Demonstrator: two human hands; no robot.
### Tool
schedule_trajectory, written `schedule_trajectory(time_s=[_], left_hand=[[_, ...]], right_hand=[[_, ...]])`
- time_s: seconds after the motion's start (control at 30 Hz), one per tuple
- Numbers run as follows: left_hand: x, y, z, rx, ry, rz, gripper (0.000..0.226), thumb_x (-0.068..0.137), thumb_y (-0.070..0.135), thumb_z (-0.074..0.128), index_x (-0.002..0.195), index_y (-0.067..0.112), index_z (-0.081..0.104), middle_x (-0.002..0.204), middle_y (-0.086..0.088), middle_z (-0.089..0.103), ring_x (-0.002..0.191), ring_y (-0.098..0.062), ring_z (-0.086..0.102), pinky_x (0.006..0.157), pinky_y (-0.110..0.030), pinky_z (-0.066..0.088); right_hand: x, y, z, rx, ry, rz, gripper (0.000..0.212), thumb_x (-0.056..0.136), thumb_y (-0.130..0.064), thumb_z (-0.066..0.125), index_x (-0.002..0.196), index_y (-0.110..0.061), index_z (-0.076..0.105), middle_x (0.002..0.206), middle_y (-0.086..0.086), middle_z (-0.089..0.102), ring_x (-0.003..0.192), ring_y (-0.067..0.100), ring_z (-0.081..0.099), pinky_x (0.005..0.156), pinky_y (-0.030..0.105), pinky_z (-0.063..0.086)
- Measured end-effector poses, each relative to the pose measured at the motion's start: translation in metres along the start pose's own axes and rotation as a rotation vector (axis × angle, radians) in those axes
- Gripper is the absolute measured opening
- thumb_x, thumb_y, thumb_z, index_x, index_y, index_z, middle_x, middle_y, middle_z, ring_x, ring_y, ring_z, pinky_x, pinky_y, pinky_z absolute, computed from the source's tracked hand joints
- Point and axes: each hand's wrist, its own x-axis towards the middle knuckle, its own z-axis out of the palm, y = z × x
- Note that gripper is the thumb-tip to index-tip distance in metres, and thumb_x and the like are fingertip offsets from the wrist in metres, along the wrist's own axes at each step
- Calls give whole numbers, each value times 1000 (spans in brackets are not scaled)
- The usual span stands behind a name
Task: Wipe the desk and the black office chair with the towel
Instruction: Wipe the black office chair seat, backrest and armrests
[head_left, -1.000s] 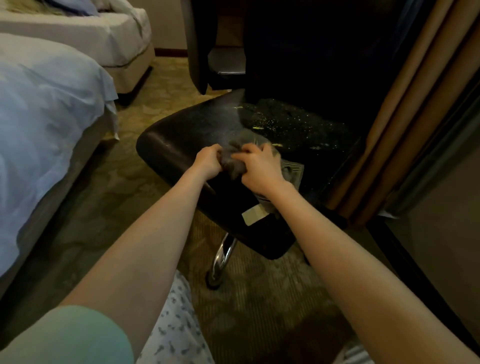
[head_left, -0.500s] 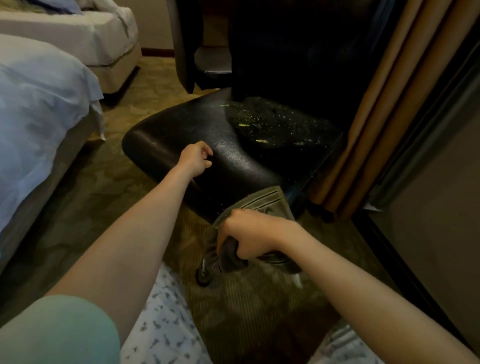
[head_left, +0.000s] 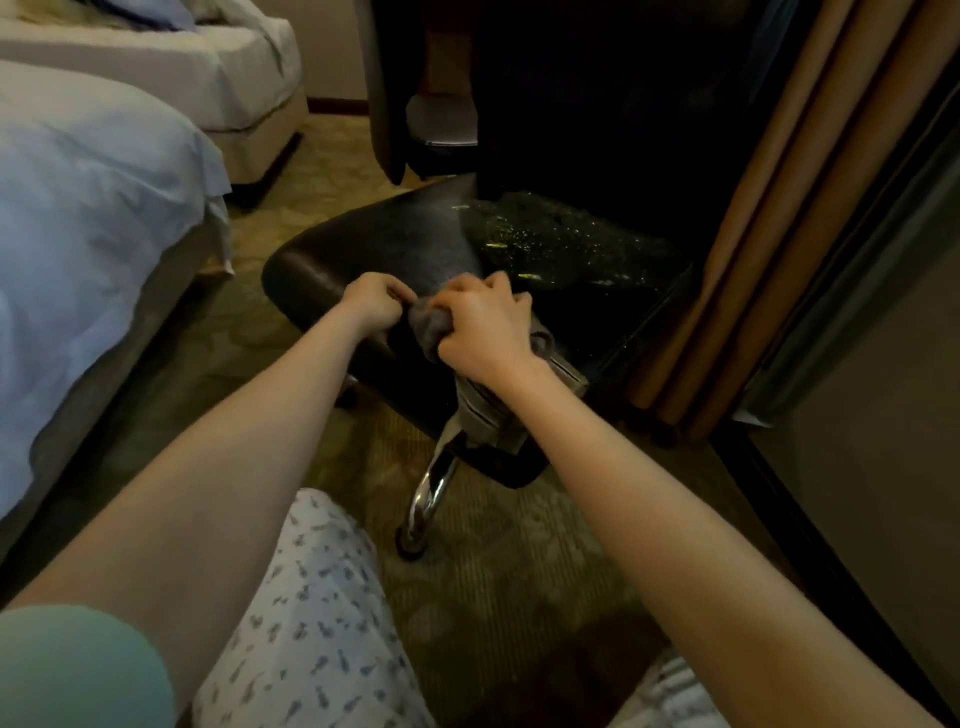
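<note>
The black office chair's seat (head_left: 363, 249) is in front of me, dusty and speckled with crumbs on its right half. Its dark backrest (head_left: 571, 104) rises behind. My right hand (head_left: 483, 327) grips the bunched grey towel (head_left: 428, 330) on the seat's near edge. A striped end of the towel hangs down past the edge below my wrist. My left hand (head_left: 376, 301) is curled just left of the bunch, and its fingertips pinch the towel's end. A chrome chair leg (head_left: 431, 493) shows under the seat.
A bed with a pale blue sheet (head_left: 88, 218) stands close on the left, a second bed (head_left: 208, 67) behind it. Tan curtains (head_left: 779, 218) hang on the right beside a dark wall panel (head_left: 857, 441). Patterned carpet (head_left: 493, 571) lies under the chair.
Half a second ago my right hand held the towel off the seat's front edge, apart from my left. It has come back onto the seat, and both hands now meet on the towel.
</note>
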Motion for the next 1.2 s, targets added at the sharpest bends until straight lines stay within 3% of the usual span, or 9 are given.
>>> schedule_trajectory(time_s=[0.07,0.17,0.37,0.6,0.7,0.8,0.93,1.07,1.2], left_hand=[[-6,-4,4,47,15,-28,27,92,1,47,101,18,66,121,-8,59,114,-23,53,96,-35,45],[-14,-2,9,143,20,18,32,92,3,47,117,13,63,126,-8,58,119,-23,51,101,-36,43],[-23,-3,8,251,-43,88,39,92,3,47,127,17,57,134,-7,52,123,-23,49,101,-35,42],[-32,4,11,235,-88,77,42,92,2,47,130,17,52,136,-8,47,125,-24,46,102,-35,39],[-34,1,8,222,-124,68,50,91,-4,42,135,18,49,141,-8,45,130,-25,42,106,-37,37],[-33,-4,4,141,-172,25,50,91,-2,41,137,17,47,142,-8,44,132,-24,40,109,-37,34],[-36,-14,1,-61,-172,-52,53,92,-3,42,141,15,39,141,-7,45,132,-22,42,108,-38,37],[-37,-17,9,-117,-226,-126,68,84,-14,40,145,11,28,149,-8,32,139,-22,30,111,-36,35],[-31,-26,10,-238,-236,-167,70,85,-17,36,147,9,19,151,-8,30,141,-22,28,107,-35,35]], right_hand=[[5,-7,17,-56,-181,62,46,80,-34,59,125,-29,55,139,3,37,127,35,26,101,66,25],[0,-8,25,-195,-185,-20,51,83,-35,61,133,-27,49,139,4,39,126,36,29,99,59,30],[-33,-7,32,-377,-234,-403,29,88,-32,55,116,-24,61,126,-2,53,120,29,37,94,46,33],[-91,-29,55,-569,-572,-667,30,91,-25,52,117,-10,58,122,11,57,117,33,47,97,49,36],[-91,-27,33,-473,-571,-618,30,89,-25,54,117,-14,58,120,8,56,116,29,47,95,47,38],[-64,-20,-2,-378,-273,-533,30,85,-25,55,114,-20,60,116,5,57,113,27,46,90,42,38],[1,2,-17,-226,44,-91,35,84,-28,60,119,-22,57,128,3,52,120,31,40,96,46,34],[50,15,4,10,-38,221,36,83,-24,60,119,-19,59,123,7,57,118,31,46,97,46,39],[54,20,2,-126,-205,75,34,83,-26,62,115,-15,60,116,9,57,112,30,50,93,43,42]])
